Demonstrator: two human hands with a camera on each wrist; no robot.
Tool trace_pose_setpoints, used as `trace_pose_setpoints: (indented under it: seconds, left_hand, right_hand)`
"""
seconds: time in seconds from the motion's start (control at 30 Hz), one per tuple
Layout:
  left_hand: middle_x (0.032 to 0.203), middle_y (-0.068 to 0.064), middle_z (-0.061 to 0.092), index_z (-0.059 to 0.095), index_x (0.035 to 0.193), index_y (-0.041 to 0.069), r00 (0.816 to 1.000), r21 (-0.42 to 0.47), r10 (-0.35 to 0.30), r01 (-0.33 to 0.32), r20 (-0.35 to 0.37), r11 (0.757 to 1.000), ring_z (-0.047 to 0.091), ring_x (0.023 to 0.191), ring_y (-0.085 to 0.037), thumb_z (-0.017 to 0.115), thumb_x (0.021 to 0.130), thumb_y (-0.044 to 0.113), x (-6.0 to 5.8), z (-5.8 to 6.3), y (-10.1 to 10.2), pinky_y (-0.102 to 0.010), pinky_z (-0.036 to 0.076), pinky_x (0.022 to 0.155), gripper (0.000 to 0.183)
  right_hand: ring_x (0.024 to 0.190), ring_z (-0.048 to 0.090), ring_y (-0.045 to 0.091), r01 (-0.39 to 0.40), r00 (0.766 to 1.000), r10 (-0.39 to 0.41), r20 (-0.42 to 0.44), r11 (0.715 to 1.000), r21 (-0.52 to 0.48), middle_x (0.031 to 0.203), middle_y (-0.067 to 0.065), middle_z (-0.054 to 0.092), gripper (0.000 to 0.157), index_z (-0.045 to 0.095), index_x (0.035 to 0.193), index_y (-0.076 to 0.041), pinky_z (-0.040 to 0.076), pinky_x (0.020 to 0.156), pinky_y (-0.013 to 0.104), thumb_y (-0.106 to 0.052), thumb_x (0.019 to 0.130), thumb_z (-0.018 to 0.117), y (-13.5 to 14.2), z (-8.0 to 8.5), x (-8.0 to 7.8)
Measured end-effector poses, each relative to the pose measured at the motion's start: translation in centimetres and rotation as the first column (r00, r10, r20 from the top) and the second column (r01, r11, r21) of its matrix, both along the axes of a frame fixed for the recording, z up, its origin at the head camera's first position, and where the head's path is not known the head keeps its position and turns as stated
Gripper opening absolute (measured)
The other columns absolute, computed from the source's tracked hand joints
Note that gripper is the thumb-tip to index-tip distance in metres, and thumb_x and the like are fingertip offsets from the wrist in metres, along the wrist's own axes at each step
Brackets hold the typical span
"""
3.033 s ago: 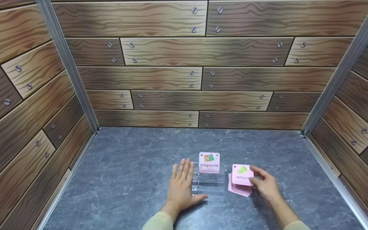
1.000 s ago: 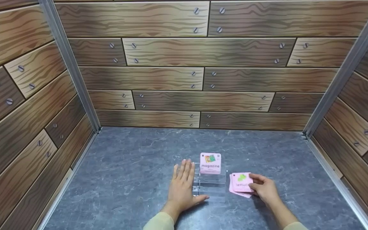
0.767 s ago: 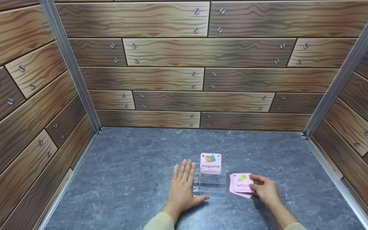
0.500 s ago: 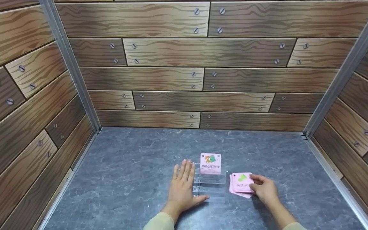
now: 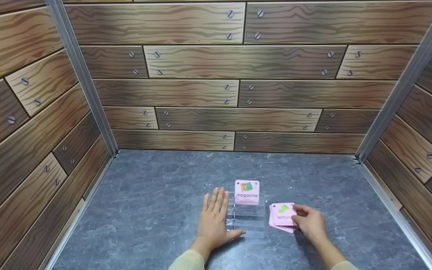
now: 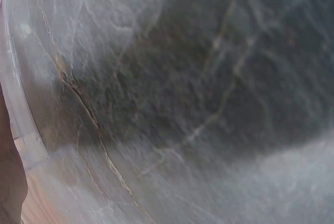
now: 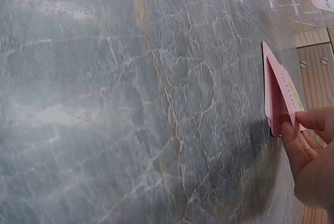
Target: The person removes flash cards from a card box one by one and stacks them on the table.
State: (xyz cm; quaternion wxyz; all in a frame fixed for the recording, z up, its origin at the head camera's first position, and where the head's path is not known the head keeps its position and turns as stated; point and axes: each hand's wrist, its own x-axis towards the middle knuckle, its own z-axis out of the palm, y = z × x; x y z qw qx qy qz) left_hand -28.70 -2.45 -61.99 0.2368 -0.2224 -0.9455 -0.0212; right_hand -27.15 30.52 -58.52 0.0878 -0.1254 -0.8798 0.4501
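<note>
My left hand lies flat with straight fingers along the left side of a clear tiered card stand, thumb reaching across its front. A pink flash card reading "magazine" stands upright in the stand's rear tier. To the right of the stand, my right hand pinches the right edge of a pink "lettuce" flash card. That card sits over a small stack of pink cards. In the right wrist view the lettuce card's pinched side is lifted off the stack, its far side still close to it.
The grey marbled tabletop spreads around the stand and cards. Wood-print panels wall the back and both sides, with metal corner posts at the rear corners.
Since three seconds ago, the lettuce card in my right hand has come down and nearer, from above the stack onto it. Over the last second almost nothing moves; the left hand keeps its place.
</note>
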Motion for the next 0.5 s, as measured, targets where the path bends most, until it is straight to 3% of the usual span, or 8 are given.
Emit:
trace_pose_setpoints:
  seconds: [0.2,0.5]
  left_hand:
    - [0.176,-0.016,0.011,0.022,0.168,0.002,1.000,-0.003,0.004,-0.004,0.017,1.000,0.007,0.164,-0.031,0.044,0.079,0.099,0.02,0.02,0.00,-0.055,0.014,0.130,0.133]
    - [0.177,-0.016,0.009,0.021,0.169,0.003,0.999,-0.030,0.016,-0.015,0.031,0.999,0.006,0.164,-0.032,0.039,0.080,0.100,0.05,0.09,-0.02,-0.053,0.001,0.131,0.133]
  right_hand:
    - [0.098,0.075,0.032,-0.004,1.000,0.004,-0.009,1.000,-0.013,0.110,0.026,0.076,0.037,0.071,0.123,0.012,0.053,0.065,0.015,0.003,0.088,0.075,-0.01,0.09,0.04]
    - [0.101,0.075,0.033,0.012,1.000,-0.012,0.016,1.000,0.028,0.112,0.025,0.076,0.037,0.071,0.125,0.010,0.055,0.068,0.018,-0.002,0.090,0.076,0.01,0.38,0.16]
